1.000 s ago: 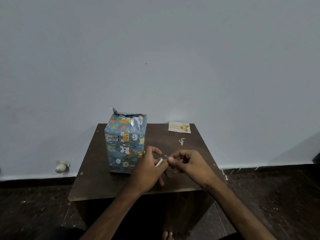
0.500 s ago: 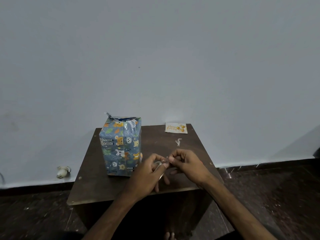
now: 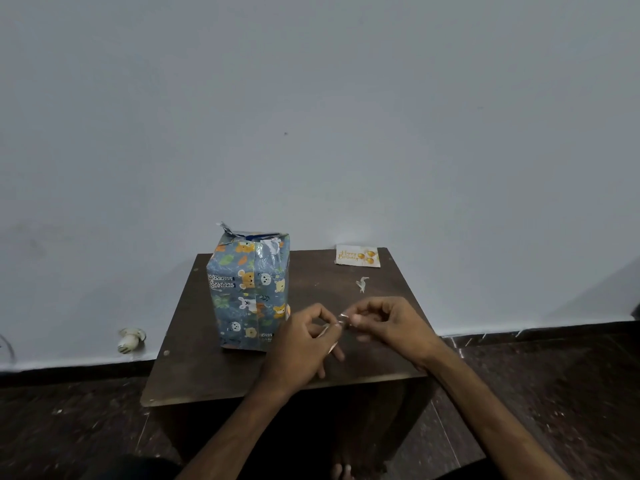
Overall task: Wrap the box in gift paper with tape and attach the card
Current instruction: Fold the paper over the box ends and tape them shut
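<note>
Two hands, one table, and sundry wrapping goods.

Table (image 3: 194, 368): dark wood, set against a pale wall, with dark floor around it.

Box (image 3: 249, 292): upright on the table's left side. It is covered in blue-grey paper printed with cartoon animals. The paper at its top stands crumpled and unfolded (a strip of blue shows at the open end). A glossy seam runs down the facing side.

Card (image 3: 357, 255): white, with gold balloons and gold script. It lies flat at the table's far right corner, well apart from the box.

Scrap (image 3: 362, 284): small and pale, on the table between the card and the hands.

Left hand (image 3: 298, 348): over the table's near half, in front of the box's lower right corner; contact with the box cannot be told. Thumb and forefinger pinch the tape (image 3: 341, 320) and the other fingers curl downward. A thin pale edge shows beneath them, too small to identify.

Right hand (image 3: 391, 323): just beside the left. Thumb and forefinger pinch the same tape and the remaining fingers are curled.

Tape: a small glinting piece held between the two pinches, above the table.

White object (image 3: 131, 339): small, at the foot of the wall left of the table; its kind cannot be told.

Toes (image 3: 341, 471): at the bottom edge, below the table.
</note>
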